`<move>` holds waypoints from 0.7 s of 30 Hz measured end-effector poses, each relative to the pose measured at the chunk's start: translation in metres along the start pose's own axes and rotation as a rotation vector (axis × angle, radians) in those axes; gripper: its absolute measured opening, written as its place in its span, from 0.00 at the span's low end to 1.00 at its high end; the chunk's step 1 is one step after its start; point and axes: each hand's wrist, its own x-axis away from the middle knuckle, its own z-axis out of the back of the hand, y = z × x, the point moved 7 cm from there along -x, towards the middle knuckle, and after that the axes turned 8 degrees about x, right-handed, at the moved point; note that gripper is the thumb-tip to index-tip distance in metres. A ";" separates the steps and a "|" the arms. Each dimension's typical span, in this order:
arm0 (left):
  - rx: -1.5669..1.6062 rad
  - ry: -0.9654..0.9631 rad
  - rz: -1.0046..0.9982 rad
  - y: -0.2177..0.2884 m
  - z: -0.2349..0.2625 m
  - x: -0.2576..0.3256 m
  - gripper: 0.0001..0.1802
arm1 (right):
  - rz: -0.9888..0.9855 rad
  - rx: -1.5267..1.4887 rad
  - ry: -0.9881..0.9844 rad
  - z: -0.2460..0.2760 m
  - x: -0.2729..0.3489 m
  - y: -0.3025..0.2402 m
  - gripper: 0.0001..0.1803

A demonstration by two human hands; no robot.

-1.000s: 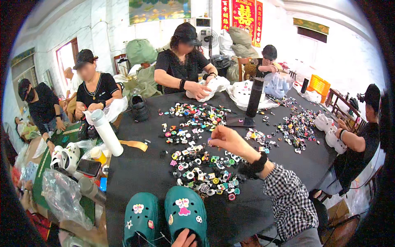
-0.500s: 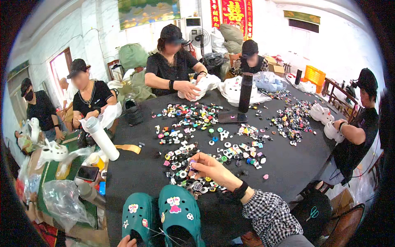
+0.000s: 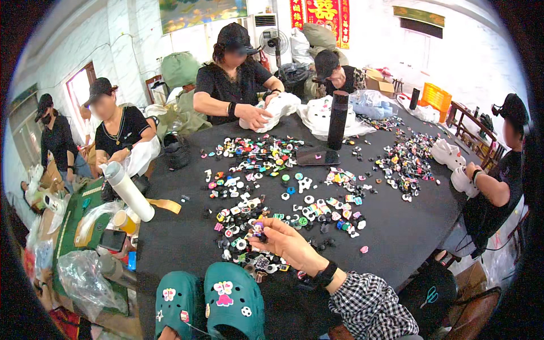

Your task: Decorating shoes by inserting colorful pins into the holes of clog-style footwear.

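Observation:
Two dark green clogs stand at the table's near edge. The left clog (image 3: 182,289) and the right clog (image 3: 233,294) carry shoe charms shaped like butterflies, a football and other small figures. My left hand (image 3: 168,333) grips the back of the left clog; only its fingertips show at the lower edge. Over the near side of the charm pile (image 3: 243,212), my right hand (image 3: 289,246) pinches a small shoe charm (image 3: 258,228) with a purple top between thumb and fingers. A checked sleeve covers my right forearm.
A white bottle (image 3: 129,192) stands at the left edge by a yellow strip (image 3: 165,205). A tall black tumbler (image 3: 338,122) and a phone (image 3: 318,157) are mid-table. More charms (image 3: 405,164) lie to the right. Several co-workers sit around, some handling white clogs (image 3: 275,110).
My right hand has lifted slightly off the pile, and the purple-topped charm in its fingers now shows more. The view has shifted, so the clogs appear farther left and lower.

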 end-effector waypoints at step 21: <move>1.076 -0.025 0.201 -0.034 0.002 -0.046 0.10 | -0.062 -0.147 0.040 -0.008 0.003 -0.009 0.19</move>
